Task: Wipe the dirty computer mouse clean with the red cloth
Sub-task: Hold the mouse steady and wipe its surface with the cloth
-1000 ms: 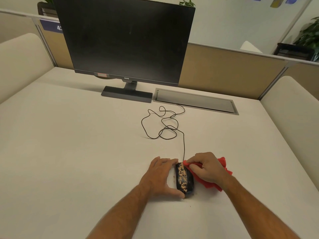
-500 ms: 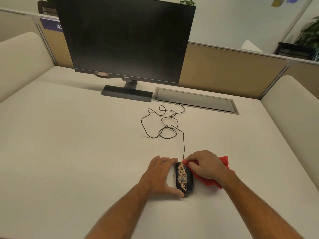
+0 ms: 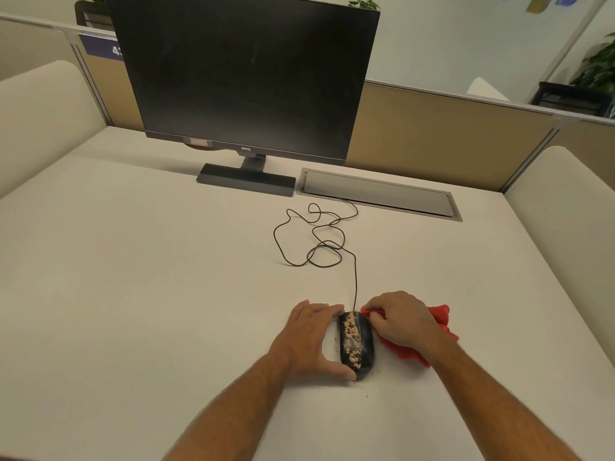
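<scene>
A black wired computer mouse (image 3: 356, 344) lies on the white desk, its top speckled with tan crumbs. My left hand (image 3: 309, 337) braces it from the left, fingertips at its front and thumb at its rear. My right hand (image 3: 399, 321) grips a bunched red cloth (image 3: 439, 321) and holds it against the mouse's front right edge. Most of the cloth lies under and behind that hand.
The mouse cable (image 3: 319, 241) loops across the desk toward a grey cable hatch (image 3: 379, 194). A black monitor (image 3: 246, 74) stands on its base at the back. A few crumbs (image 3: 336, 341) lie beside the mouse. Beige partitions and cushioned sides border the desk.
My right hand with the cloth has shifted slightly forward along the mouse's right side. My left hand and the mouse have stayed put.
</scene>
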`<action>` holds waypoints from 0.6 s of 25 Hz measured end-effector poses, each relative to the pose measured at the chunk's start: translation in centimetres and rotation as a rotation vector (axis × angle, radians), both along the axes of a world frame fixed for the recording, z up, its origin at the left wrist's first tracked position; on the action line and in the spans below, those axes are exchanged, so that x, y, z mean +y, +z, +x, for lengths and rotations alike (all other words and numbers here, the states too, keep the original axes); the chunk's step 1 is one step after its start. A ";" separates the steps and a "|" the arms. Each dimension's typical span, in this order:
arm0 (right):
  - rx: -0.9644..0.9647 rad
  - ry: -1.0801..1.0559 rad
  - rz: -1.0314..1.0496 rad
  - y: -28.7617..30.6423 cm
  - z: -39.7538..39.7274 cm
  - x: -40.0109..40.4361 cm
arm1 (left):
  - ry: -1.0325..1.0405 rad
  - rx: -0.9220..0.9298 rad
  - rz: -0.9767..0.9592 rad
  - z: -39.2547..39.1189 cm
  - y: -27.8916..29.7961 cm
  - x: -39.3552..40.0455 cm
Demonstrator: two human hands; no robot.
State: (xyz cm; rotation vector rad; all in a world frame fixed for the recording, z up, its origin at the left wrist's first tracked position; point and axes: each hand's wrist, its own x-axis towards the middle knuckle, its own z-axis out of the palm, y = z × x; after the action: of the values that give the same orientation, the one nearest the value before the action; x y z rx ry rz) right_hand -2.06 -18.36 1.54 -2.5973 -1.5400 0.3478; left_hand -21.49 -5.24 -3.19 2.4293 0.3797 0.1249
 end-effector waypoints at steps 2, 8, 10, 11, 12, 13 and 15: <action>-0.024 -0.046 0.061 -0.2 0.1 -0.6 | -0.001 0.013 -0.001 0.0 -0.1 0.1; 0.076 0.070 0.261 -0.5 -2.8 -3.7 | -0.004 0.025 0.005 0.1 -0.1 0.2; 0.102 0.103 0.321 -0.6 -3.3 -4.6 | -0.005 0.030 0.009 0.1 -0.1 0.2; 0.096 0.123 0.327 -0.4 -3.5 -4.9 | -0.006 0.033 0.009 0.1 -0.1 0.2; 0.081 0.148 0.327 -0.3 -3.8 -5.2 | -0.008 0.034 0.009 0.1 -0.1 0.2; 0.066 0.177 0.331 -0.2 -4.0 -5.4 | -0.008 0.034 0.008 0.1 0.0 0.2; 0.049 0.240 0.355 0.1 -4.5 -5.6 | -0.004 0.022 -0.001 0.1 0.1 0.1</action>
State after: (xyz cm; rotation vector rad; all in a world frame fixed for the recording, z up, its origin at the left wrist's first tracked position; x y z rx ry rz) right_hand -6.59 -24.01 1.60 -2.1301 -1.7200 0.1374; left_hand -21.42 -5.09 -3.12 2.4321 0.3845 0.0959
